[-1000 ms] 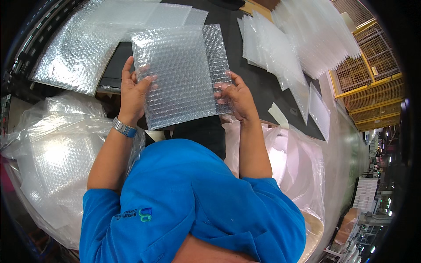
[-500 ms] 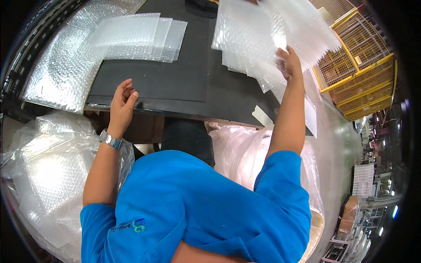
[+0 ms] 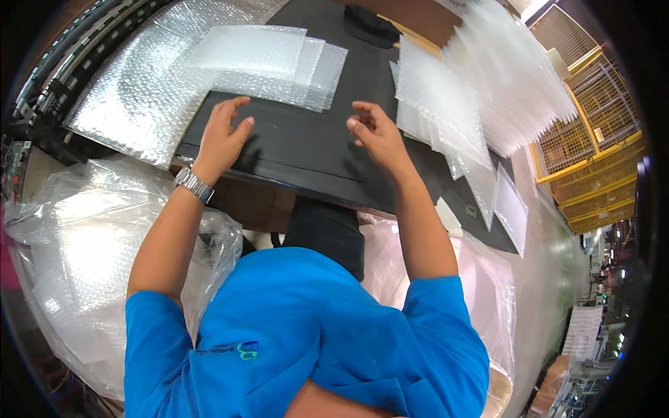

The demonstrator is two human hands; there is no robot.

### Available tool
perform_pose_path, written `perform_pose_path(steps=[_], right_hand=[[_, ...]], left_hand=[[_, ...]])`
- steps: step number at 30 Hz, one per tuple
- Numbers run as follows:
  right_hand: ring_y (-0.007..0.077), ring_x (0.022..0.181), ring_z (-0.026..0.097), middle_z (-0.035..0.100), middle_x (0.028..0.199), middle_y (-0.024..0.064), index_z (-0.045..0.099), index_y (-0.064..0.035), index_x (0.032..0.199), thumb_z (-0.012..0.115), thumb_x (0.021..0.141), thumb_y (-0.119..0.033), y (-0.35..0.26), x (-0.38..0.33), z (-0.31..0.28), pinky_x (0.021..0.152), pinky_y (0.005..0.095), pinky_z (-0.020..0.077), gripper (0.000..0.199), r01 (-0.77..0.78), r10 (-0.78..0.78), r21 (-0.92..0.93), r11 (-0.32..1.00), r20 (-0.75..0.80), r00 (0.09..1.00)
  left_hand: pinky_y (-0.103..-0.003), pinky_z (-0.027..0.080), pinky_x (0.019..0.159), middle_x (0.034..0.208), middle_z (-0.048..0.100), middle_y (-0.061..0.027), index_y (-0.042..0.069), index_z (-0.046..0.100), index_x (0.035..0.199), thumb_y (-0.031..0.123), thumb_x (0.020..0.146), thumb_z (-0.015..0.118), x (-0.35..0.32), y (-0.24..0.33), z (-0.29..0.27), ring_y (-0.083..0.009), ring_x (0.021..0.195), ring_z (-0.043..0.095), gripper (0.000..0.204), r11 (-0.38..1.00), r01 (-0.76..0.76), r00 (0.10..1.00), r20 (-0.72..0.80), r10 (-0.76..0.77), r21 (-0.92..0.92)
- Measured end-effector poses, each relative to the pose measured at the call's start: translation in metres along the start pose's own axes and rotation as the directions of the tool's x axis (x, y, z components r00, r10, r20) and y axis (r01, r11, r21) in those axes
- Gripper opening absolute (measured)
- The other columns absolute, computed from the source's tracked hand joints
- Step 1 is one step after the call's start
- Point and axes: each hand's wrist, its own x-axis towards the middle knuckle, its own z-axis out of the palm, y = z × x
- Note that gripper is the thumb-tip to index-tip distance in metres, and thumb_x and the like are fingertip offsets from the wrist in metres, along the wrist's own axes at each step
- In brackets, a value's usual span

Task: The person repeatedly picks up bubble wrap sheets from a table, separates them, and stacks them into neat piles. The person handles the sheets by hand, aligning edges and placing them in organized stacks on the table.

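Observation:
My left hand (image 3: 224, 139) hovers over the near left part of the black table (image 3: 300, 143), fingers curved and apart, with nothing in it. Just beyond it lie several overlapping bubble-wrap bags (image 3: 268, 59), fanned to the right, partly on a large bubble-wrap sheet (image 3: 139, 90). My right hand (image 3: 378, 136) is also above the table, empty, its fingers loosely bent with gaps between them. To its right a spread of clear bubble-wrap bags (image 3: 442, 104) rests on the table, and a thick fanned stack of such bags (image 3: 505, 76) stands behind that.
A large plastic sack of bubble-wrap pieces (image 3: 104, 258) sits at lower left; another clear plastic sack (image 3: 390, 254) is below the table's right side. A black cap (image 3: 371, 26) lies at the far edge. Yellow mesh fencing (image 3: 592, 118) rises at right, and dark rails (image 3: 77, 70) run along the left.
My right hand has left the bags at right and come back to the left over the table. My left hand has moved slightly forward. The view has shifted, so the table sits farther right.

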Motion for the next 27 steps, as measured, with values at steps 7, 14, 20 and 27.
perform_pose_path(steps=[7, 14, 20, 27], right_hand=[[0.0320, 0.113, 0.035, 0.029, 0.126, 0.0189, 0.021, -0.0079, 0.131, 0.062, 0.076, -0.039, 0.019, 0.111, 0.016, 0.084, 0.0380, 0.0364, 0.075, -0.393, 0.471, 0.412, 0.822, -0.105, 0.876], [0.0295, 0.081, 0.057, 0.057, 0.095, 0.0170, 0.050, 0.0042, 0.107, 0.069, 0.072, -0.030, 0.039, 0.166, 0.057, 0.069, 0.0453, 0.0447, 0.052, -0.455, 0.550, 0.569, 0.685, 0.005, 0.835], [0.0300, 0.083, 0.059, 0.053, 0.097, 0.0190, 0.041, 0.0029, 0.111, 0.062, 0.075, -0.005, 0.032, 0.144, 0.046, 0.071, 0.0419, 0.0517, 0.042, -0.405, 0.395, 0.698, 0.590, 0.188, 0.899], [0.0226, 0.097, 0.051, 0.051, 0.104, 0.0104, 0.039, -0.0030, 0.115, 0.061, 0.067, 0.004, 0.016, 0.095, 0.036, 0.086, 0.0370, 0.0412, 0.053, 0.035, -0.083, 0.731, 0.682, 0.030, 0.996]], left_hand=[[-0.045, 0.030, 0.094, 0.127, 0.037, -0.0185, 0.012, 0.042, 0.123, 0.036, 0.082, 0.050, 0.074, -0.067, -0.044, -0.0337, 0.118, 0.034, 0.049, 0.747, 0.185, 0.959, -0.283, 0.005, 0.639], [-0.067, 0.006, 0.095, 0.140, 0.022, -0.0100, 0.037, 0.031, 0.129, 0.054, 0.085, 0.030, 0.095, -0.069, -0.016, -0.0335, 0.129, 0.017, 0.048, 0.549, 0.070, 0.938, 0.131, -0.320, 0.833], [-0.053, 0.018, 0.100, 0.130, 0.034, -0.0153, 0.028, 0.042, 0.123, 0.040, 0.079, 0.052, 0.071, -0.066, -0.005, -0.0305, 0.122, 0.030, 0.047, 0.804, -0.152, 0.946, 0.321, -0.051, 0.575], [-0.040, 0.021, 0.101, 0.129, 0.029, -0.0259, -0.006, 0.029, 0.126, 0.046, 0.071, 0.063, 0.076, -0.056, -0.041, -0.0351, 0.123, 0.026, 0.084, 0.985, -0.043, 0.944, -0.315, 0.094, 0.166]])
